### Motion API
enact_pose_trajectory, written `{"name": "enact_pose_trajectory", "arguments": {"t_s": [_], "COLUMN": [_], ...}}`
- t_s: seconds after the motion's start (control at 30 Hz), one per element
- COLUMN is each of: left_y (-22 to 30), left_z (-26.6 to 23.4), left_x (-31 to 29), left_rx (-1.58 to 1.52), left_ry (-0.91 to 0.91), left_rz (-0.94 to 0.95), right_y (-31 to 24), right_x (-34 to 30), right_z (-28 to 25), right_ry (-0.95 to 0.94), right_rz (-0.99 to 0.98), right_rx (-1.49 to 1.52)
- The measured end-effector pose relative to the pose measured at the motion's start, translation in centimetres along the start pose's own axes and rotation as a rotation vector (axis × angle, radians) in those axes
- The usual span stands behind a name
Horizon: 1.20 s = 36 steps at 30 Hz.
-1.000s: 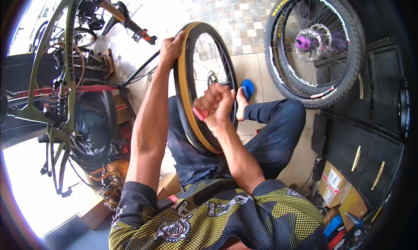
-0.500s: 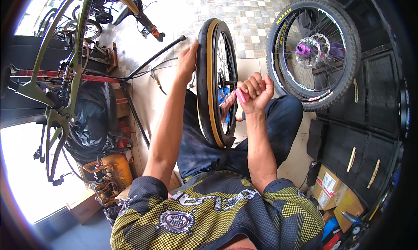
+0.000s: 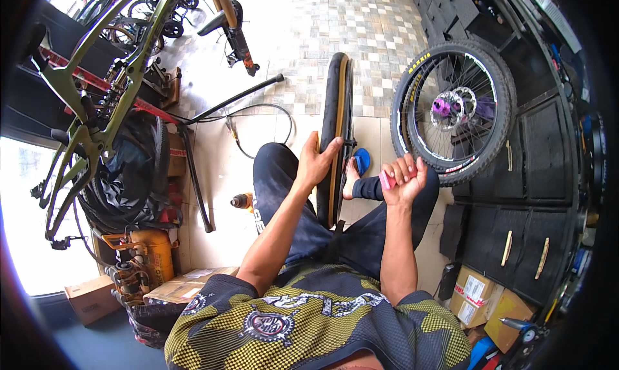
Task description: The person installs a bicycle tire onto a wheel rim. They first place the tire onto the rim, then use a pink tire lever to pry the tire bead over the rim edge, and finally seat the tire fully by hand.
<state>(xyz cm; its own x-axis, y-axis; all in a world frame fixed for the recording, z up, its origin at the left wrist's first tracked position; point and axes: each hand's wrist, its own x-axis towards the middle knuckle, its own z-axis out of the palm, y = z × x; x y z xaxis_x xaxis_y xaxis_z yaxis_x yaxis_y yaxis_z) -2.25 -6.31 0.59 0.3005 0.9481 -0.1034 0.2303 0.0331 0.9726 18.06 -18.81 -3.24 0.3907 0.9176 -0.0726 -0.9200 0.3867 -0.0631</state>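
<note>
A bicycle wheel [image 3: 334,106] with a black tyre and tan sidewall stands upright between my knees, nearly edge-on. My left hand [image 3: 316,162] grips the tyre from the left side, its thumb lying across the tread and its other fingers partly hidden. Off to the right of the wheel, my right hand [image 3: 405,182] is closed round a small pink object [image 3: 387,179]. One end of that object sticks out by the thumb side, and the fist hides most of it. The right hand is apart from the wheel, above my right knee.
Two knobby-tyred wheels [image 3: 401,128] lean against black cabinets [image 3: 548,157] on the right. At left, a green bicycle frame [image 3: 138,67] hangs on a stand with black legs [image 3: 195,180]. An orange-tipped tool [image 3: 242,201] lies by my left knee. Cardboard boxes [image 3: 474,292] stand at lower right.
My left hand has come down the tyre from its far part toward me. The wheel now shows more edge-on. My right hand, still round the pink object, has moved right, away from the wheel.
</note>
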Motion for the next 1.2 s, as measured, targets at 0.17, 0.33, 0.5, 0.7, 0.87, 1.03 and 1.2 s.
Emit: {"name": "enact_pose_trajectory", "arguments": {"t_s": [0.17,0.33,0.5,0.7,0.87,1.03,1.2], "left_y": [-0.2,-1.5,0.2,1.6,2.1,3.0,2.6], "left_z": [0.2,0.4,0.7,1.8,1.5,2.4,3.4], "left_x": [-0.2,0.0,-1.4,-2.3,2.2,6.8,10.5], "left_rx": [0.056,0.113,0.199,0.434,0.454,0.522,0.566], "left_ry": [0.001,0.008,0.079,0.034,0.005,0.002,-0.043], "left_rz": [-0.002,-0.059,0.051,0.071,0.056,0.076,0.133], "right_y": [0.4,1.5,2.2,1.8,-0.1,-3.8,-8.2], "right_x": [-1.5,-1.6,-1.1,-1.5,-3.1,-4.8,-6.7], "right_z": [0.0,-0.5,-0.8,-0.1,-0.4,-1.3,-1.2], "right_ry": [0.056,0.038,0.032,0.050,0.043,0.110,0.485], "right_rz": [-0.003,0.026,0.011,-0.001,-0.016,-0.053,-0.007], "right_rx": [-0.058,-0.035,-0.099,-0.165,-0.219,-0.374,-1.287]}}
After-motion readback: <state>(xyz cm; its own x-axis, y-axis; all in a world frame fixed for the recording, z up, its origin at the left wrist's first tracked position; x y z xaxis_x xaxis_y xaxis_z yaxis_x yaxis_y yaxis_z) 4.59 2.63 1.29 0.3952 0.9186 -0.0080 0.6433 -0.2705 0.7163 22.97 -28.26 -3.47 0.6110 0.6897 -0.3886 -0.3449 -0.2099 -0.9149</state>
